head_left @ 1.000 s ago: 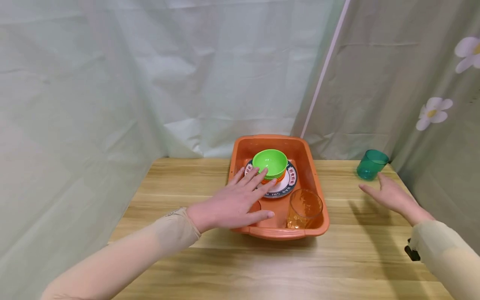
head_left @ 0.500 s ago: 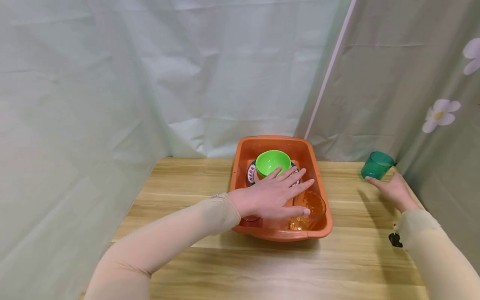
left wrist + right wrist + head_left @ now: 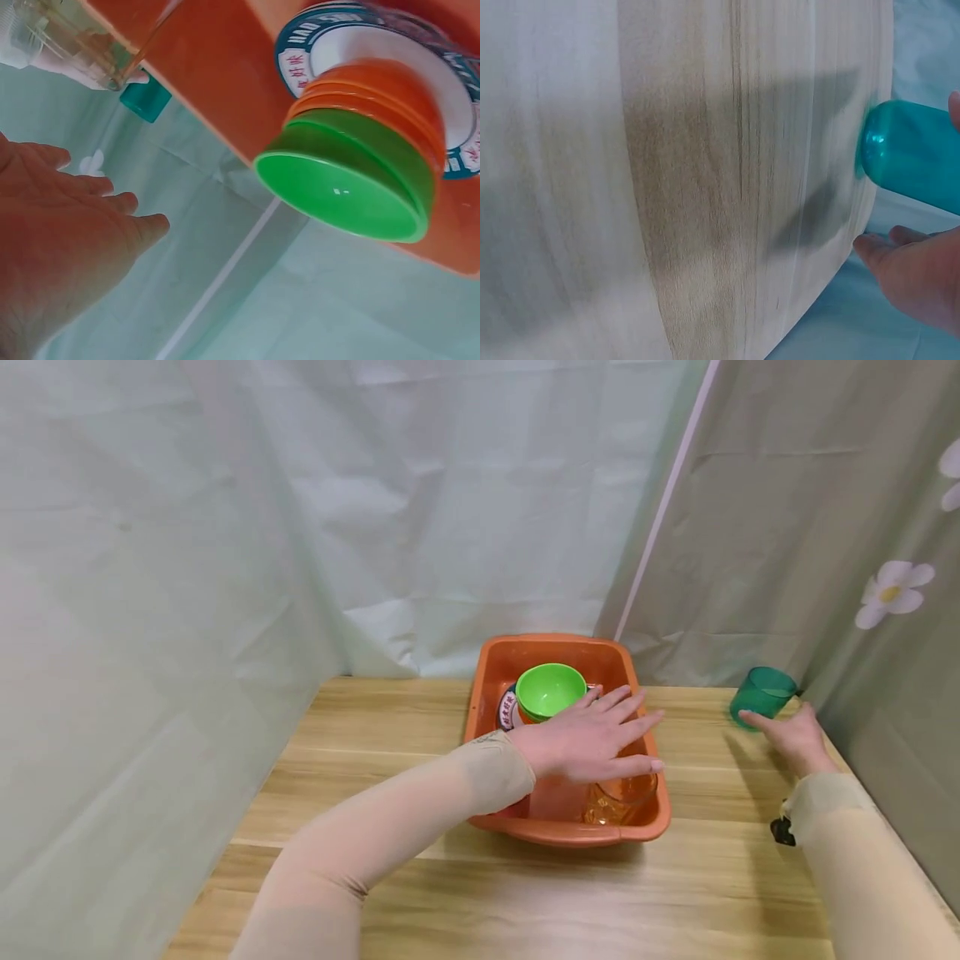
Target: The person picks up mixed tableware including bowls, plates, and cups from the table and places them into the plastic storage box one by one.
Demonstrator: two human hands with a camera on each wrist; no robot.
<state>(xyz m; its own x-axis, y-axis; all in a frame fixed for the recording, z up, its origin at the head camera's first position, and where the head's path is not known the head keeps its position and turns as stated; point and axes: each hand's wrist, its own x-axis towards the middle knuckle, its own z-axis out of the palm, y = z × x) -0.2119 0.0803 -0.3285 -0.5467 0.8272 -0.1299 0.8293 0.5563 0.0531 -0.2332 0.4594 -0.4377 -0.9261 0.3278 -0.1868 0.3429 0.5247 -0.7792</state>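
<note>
A teal cup (image 3: 761, 693) stands upright on the table near its far right corner. My right hand (image 3: 798, 739) is beside it, thumb on the near side and fingers toward the right, not curled round it; contact cannot be told. In the right wrist view the teal cup (image 3: 915, 154) lies between thumb and fingers. My left hand (image 3: 592, 739) hovers over the orange basin (image 3: 570, 837), fingers spread, holding nothing. Inside the basin, a green bowl (image 3: 551, 692) tops orange bowls (image 3: 397, 90) on a dark-rimmed plate (image 3: 296, 64), partly hidden by the left hand.
A large clear glass (image 3: 607, 806) sits in the basin's near right corner. A reddish see-through item (image 3: 517, 807), partly covered by the left sleeve, is at its near left. Curtains (image 3: 465, 527) border the wooden table (image 3: 525, 902) at the back and sides.
My left hand has moved right across the basin, fingers still spread. My right hand has come closer to the teal cup, its thumb now in front of the cup's base. The view has shifted slightly.
</note>
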